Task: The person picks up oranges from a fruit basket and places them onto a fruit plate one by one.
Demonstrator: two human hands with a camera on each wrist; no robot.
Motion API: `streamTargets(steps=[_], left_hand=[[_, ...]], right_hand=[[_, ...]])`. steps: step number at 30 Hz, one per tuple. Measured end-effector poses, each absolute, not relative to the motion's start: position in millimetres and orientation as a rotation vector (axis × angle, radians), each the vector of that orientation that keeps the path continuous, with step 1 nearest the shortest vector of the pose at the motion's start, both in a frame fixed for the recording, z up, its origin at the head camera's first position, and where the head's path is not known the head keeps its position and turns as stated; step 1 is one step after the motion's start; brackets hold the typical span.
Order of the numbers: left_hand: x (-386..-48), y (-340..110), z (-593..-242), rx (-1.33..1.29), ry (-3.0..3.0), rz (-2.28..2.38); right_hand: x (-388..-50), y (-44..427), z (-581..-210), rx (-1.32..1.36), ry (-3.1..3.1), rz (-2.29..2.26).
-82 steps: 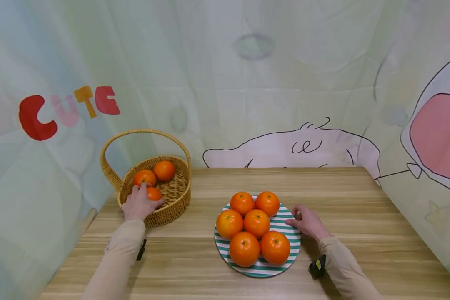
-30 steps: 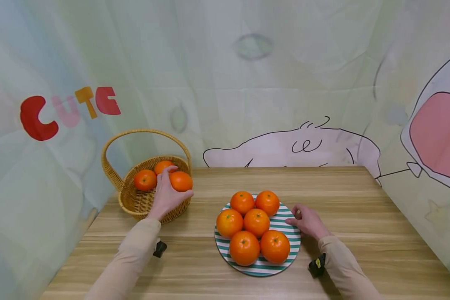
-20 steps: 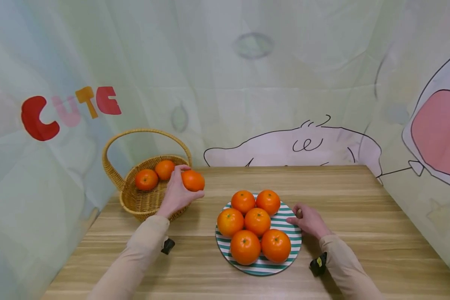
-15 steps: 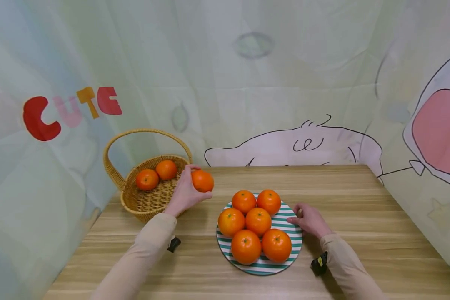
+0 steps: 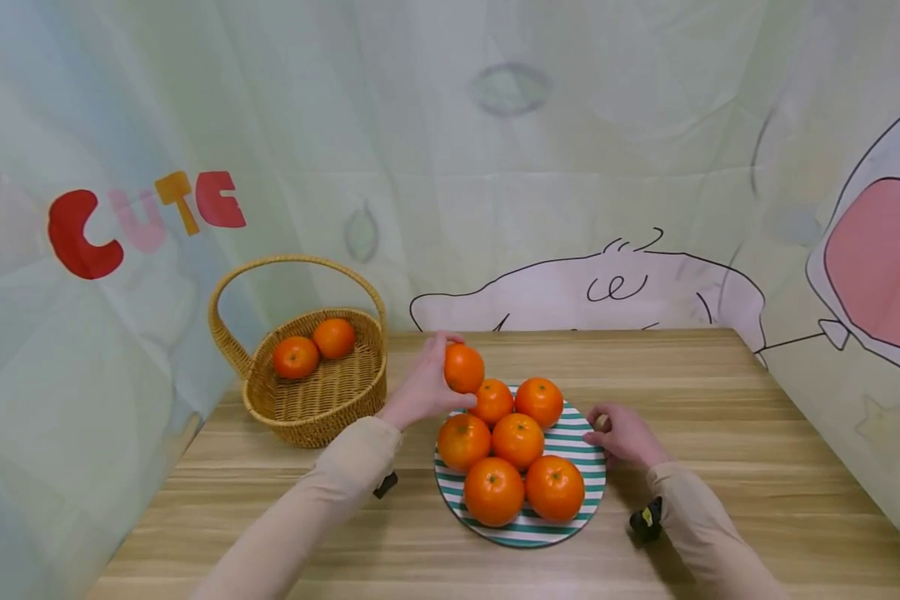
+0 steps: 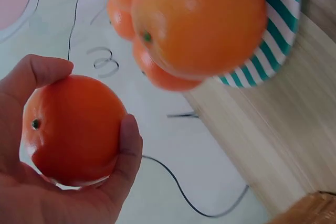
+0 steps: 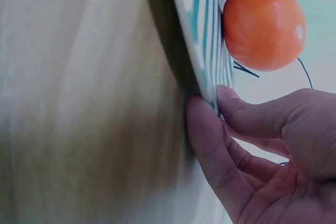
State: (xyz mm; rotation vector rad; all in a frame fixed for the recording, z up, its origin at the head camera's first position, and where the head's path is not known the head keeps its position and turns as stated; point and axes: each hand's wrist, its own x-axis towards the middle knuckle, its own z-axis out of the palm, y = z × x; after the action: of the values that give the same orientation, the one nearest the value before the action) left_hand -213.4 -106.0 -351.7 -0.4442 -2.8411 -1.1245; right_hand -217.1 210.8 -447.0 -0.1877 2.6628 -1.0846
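Note:
My left hand (image 5: 422, 387) grips an orange (image 5: 464, 368) above the back left of a plate (image 5: 521, 533) with green and white stripes. In the left wrist view, thumb and fingers curl round this orange (image 6: 79, 129), its stem end showing. Several oranges (image 5: 517, 441) sit on the plate. At the plate's right side, my right hand (image 5: 630, 436) pinches the rim; the right wrist view shows the thumb over the edge of the plate (image 7: 202, 45) and a finger beneath it. A wicker basket (image 5: 322, 432) at the left holds two oranges (image 5: 296, 357).
The basket's tall handle (image 5: 296, 260) arches over it. Everything stands on a wooden table (image 5: 682, 375), with a printed curtain (image 5: 450, 208) hanging behind and at the sides. A black wrist device (image 5: 647, 521) is on the right forearm, close to the tabletop.
My left hand has picked an orange out of the basket and carried it right to the plate's back left. Two oranges stay in the basket. The right hand has kept its place at the rim.

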Motion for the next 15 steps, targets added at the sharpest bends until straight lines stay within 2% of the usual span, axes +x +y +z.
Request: streamTargets(steps=[8,15], left_hand=[[-211.4,-73.6,-343.1,-0.582,-2.933,-1.126],[-211.9,-48.4,-339.9,-0.777,-3.041,-1.056]], right_hand=[[-220.2,214.8,-439.8,-0.231,2.58,-1.098],[-226.1,217.1,-436.5,-0.15,2.512,-1.064]])
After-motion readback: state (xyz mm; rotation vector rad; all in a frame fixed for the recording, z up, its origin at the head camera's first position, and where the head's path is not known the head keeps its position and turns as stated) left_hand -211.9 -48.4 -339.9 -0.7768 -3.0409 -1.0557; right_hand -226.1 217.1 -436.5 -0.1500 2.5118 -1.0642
